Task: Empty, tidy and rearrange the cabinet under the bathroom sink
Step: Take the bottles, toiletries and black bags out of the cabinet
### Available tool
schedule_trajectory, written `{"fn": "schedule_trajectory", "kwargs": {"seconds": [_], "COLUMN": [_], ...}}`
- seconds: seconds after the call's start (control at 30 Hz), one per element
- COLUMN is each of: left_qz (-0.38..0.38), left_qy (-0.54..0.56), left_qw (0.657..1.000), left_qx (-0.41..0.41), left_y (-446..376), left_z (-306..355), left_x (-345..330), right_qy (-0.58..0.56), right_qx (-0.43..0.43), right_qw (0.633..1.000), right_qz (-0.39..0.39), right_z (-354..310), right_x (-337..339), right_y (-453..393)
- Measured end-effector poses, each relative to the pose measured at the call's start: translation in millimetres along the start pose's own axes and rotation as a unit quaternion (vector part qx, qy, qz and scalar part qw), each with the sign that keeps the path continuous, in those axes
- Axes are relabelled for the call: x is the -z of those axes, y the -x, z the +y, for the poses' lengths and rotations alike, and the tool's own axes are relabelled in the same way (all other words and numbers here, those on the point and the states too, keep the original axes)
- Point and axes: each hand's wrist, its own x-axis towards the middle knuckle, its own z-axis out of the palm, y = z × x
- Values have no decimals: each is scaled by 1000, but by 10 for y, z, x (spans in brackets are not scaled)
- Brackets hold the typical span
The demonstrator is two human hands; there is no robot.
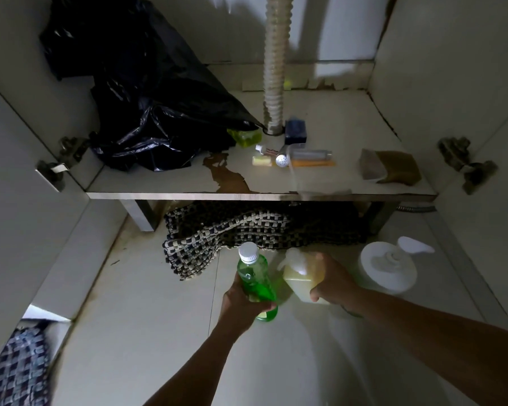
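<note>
Fingers of the left hand are being curled round a green bottle with a white cap, held low over the floor tiles before the open cabinet. A pale yellow container is being gripped by the right hand just beside it, near a white pump dispenser. On the cabinet shelf, a black plastic bag is lying left of the corrugated drain hose.

Green bottle with white cap, pale yellow jug, black bag, black-and-cream checked mat.
</note>
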Motion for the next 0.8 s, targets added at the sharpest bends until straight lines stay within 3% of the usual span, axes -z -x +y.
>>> {"fn": "schedule_trajectory", "kwargs": {"seconds": [0.47,0.63,0.8], "left_qz": [0,-25,-50], "left_qy": [-88,-89,-99], "left_qw": [995,994,992], "left_qx": [-42,-62,-67], "left_y": [12,47,51], "left_z": [-23,57,66], "left_x": [-66,-114,-137], "right_qy": [1,13,50], "right_qx": [-52,-68,-105], "right_qw": [998,998,987], "right_qz": [23,-15,-107], "right_z": [194,248,182], "right_x": [94,213,265], "right_y": [146,186,227]}}
